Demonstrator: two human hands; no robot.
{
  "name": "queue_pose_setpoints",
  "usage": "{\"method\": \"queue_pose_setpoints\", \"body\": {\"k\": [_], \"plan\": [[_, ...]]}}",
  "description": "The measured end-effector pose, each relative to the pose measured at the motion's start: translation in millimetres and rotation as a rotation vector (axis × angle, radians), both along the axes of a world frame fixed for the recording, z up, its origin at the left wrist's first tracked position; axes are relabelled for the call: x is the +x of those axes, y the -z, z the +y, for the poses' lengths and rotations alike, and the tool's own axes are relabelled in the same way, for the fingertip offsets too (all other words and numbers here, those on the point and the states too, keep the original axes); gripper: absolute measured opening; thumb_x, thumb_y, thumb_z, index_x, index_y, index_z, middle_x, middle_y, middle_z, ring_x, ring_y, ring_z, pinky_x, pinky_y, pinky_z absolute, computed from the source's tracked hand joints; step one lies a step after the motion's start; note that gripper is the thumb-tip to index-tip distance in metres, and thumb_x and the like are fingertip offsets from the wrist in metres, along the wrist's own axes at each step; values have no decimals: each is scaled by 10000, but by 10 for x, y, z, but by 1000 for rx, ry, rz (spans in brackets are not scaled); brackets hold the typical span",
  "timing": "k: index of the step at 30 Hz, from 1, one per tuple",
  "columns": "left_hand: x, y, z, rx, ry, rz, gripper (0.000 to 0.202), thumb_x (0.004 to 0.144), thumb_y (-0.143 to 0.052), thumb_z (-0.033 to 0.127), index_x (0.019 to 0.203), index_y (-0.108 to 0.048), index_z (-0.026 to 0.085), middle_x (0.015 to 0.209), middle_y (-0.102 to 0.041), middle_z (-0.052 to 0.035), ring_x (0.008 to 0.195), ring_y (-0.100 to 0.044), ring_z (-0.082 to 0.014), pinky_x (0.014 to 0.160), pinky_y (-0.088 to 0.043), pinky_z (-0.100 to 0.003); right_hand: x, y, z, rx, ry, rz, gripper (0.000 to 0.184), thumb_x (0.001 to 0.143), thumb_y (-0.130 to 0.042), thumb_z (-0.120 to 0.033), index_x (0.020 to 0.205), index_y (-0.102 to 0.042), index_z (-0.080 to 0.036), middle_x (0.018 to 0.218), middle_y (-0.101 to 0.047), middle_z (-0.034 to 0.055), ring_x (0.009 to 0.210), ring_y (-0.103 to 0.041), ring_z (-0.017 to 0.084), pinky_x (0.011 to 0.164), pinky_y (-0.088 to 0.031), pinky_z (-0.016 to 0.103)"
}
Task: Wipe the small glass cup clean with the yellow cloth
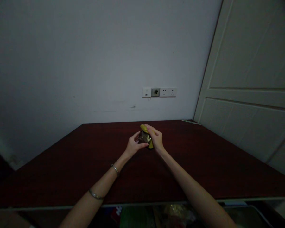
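My left hand (132, 146) is closed around the left side of a small, dark brown, shiny rounded object (143, 138), its thumb along the near side. The object's exact kind is too dim and small to make out; a pale patch shows on its surface. Pressed against its right side is a yellow cloth (144, 128), gripped in my right hand (157, 139). Part of the cloth hangs below the right fingers, beside the object. Both hands are close together over the far middle part of the dark red table (97, 180).
A white wall (104, 63) with a row of sockets (168, 92) stands behind the table. To the right is a pale panelled door (249, 82). Under the table's front edge lie a green item (136, 217) and other things, hard to make out. A thin strip (191, 122) lies at the back right corner.
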State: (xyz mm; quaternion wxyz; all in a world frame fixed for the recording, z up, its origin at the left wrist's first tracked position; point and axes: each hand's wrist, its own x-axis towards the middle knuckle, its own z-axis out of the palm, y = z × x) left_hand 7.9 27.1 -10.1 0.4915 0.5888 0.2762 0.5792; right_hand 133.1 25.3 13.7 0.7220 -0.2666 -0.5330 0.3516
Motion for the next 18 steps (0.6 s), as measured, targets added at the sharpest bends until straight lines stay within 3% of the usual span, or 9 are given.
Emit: {"method": "queue_pose_setpoints", "body": {"k": [3, 7, 10, 15, 18], "plan": [[20, -6, -10, -46, -37, -66, 658, 473, -802, 195, 1077, -560, 100, 1082, -623, -134, 979, -591, -234, 885, -446, -357, -20, -15, -98, 148, 82, -95, 205, 758, -597, -319, 902, -706, -223, 1107, -638, 59, 1052, -572, 213, 949, -420, 368], [31, 11, -26, -62, -33, -100, 564, 520, -782, 239, 1032, -588, 101, 1005, -653, -118, 885, -614, -209, 780, -475, -302, -54, -15, -146, 205, 138, -130, 213, 771, -586, -305, 940, -695, -234, 1125, -628, 54, 1070, -561, 200, 964, -410, 357], [29, 24, -33, -57, 6, -101, 541, 544, -769, 254, 1034, -594, 108, 988, -660, -108, 863, -617, -200, 758, -474, -288, -52, -1, -89, 128, 113, -64, 242, 765, -584, -339, 933, -697, -206, 1089, -649, 61, 1053, -574, 208, 966, -411, 362], [-7, 10, -40, -31, 24, -76, 564, 528, -776, 242, 1043, -590, 106, 1009, -655, -105, 893, -612, -204, 795, -470, -302, -38, 19, 27, -137, 4, 76, 343, 718, -612, -407, 932, -696, -152, 1007, -684, 82, 987, -610, 243, 925, -446, 396], [-17, -1, -42, -19, 27, -68, 562, 540, -768, 250, 1055, -591, 114, 1019, -655, -102, 913, -610, -211, 813, -467, -312, -45, 3, -18, -87, 27, 45, 330, 736, -597, -399, 949, -692, -166, 1031, -676, 76, 1012, -598, 241, 942, -434, 400]]}}
